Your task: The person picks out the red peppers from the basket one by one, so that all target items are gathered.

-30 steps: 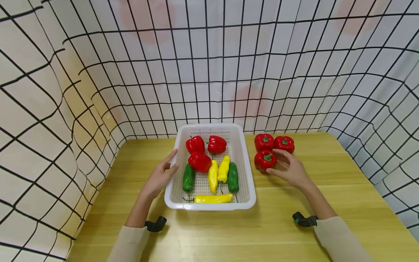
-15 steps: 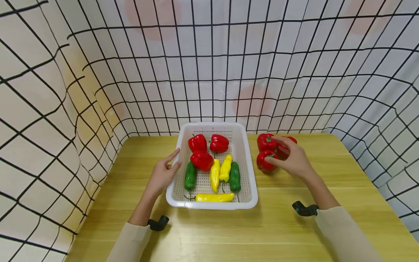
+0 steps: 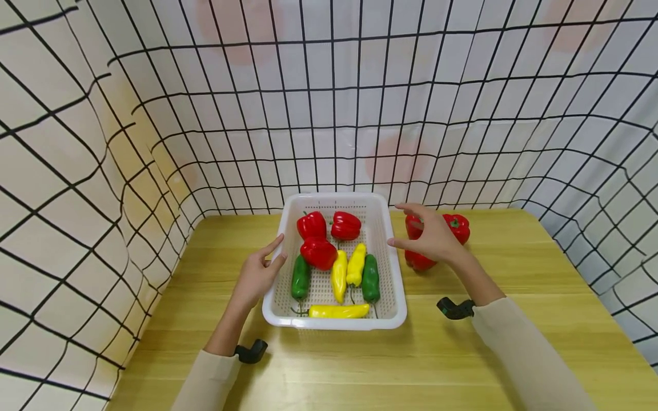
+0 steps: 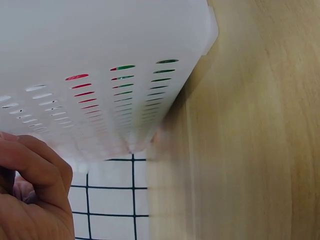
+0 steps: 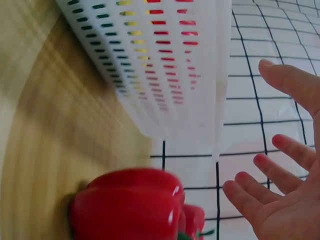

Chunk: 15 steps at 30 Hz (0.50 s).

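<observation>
A white perforated basket (image 3: 335, 324) holds three red bell peppers (image 3: 319, 254), three long yellow peppers (image 3: 339, 311) and two green peppers (image 3: 370, 278). My left hand (image 3: 257, 277) grips its left rim, thumb and index finger at the edge. In the left wrist view the other fingers (image 4: 37, 165) curl beside the basket wall. My right hand (image 3: 432, 234) hovers near the right rim with fingers spread and nothing in them. Beneath and behind it stand three more red bell peppers (image 3: 457, 228) on the table, two partly hidden by the hand. One shows low in the right wrist view.
The wooden table (image 3: 329, 371) runs up to a white cloth with a black grid (image 3: 319, 103) at the back and sides. Both wrists carry a black camera, such as the right wrist camera (image 3: 454, 308).
My right hand has moved off the red bell peppers on the right, leftward to the basket's right rim, still holding nothing. The left hand stays on the basket; the peppers keep their places.
</observation>
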Each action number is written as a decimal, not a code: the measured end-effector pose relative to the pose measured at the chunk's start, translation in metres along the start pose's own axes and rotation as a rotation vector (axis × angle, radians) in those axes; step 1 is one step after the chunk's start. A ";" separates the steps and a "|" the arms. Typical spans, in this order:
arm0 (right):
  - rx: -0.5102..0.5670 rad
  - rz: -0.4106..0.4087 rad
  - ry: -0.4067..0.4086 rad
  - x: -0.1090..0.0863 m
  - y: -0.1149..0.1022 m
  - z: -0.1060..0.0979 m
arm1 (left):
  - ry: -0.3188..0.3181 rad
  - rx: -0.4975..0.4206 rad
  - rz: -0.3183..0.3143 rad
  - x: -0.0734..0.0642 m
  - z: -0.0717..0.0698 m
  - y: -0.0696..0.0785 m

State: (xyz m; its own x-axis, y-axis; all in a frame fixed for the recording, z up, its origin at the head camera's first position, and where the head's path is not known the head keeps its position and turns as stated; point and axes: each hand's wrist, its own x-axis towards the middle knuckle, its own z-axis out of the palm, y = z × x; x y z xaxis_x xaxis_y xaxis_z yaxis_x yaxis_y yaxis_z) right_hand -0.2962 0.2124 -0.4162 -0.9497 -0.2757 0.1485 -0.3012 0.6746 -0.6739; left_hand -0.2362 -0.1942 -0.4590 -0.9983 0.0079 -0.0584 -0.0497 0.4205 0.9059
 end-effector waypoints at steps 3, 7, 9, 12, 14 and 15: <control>0.011 -0.019 -0.030 0.010 -0.008 0.004 | 0.001 0.014 -0.001 0.000 0.000 0.001; 0.046 -0.032 -0.085 0.022 -0.022 0.006 | 0.007 0.029 -0.001 0.001 0.000 0.002; 0.048 -0.033 -0.112 0.028 -0.033 0.005 | 0.013 0.037 -0.004 0.001 0.000 0.002; 0.049 -0.044 -0.137 0.037 -0.048 0.005 | 0.021 0.047 -0.006 0.001 0.000 0.002; 0.049 -0.048 -0.145 0.044 -0.056 0.007 | 0.025 0.051 -0.006 0.001 0.001 0.001; 0.055 -0.049 -0.148 0.048 -0.059 0.009 | 0.025 0.053 -0.006 0.001 0.001 0.001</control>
State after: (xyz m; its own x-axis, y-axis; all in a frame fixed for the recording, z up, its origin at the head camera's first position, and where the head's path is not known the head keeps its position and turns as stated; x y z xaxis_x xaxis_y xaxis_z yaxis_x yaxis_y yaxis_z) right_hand -0.3232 0.1535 -0.3755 -0.9096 -0.4082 0.0769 -0.3382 0.6204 -0.7076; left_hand -0.2376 -0.1932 -0.4587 -0.9984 -0.0173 -0.0531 -0.0550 0.4683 0.8819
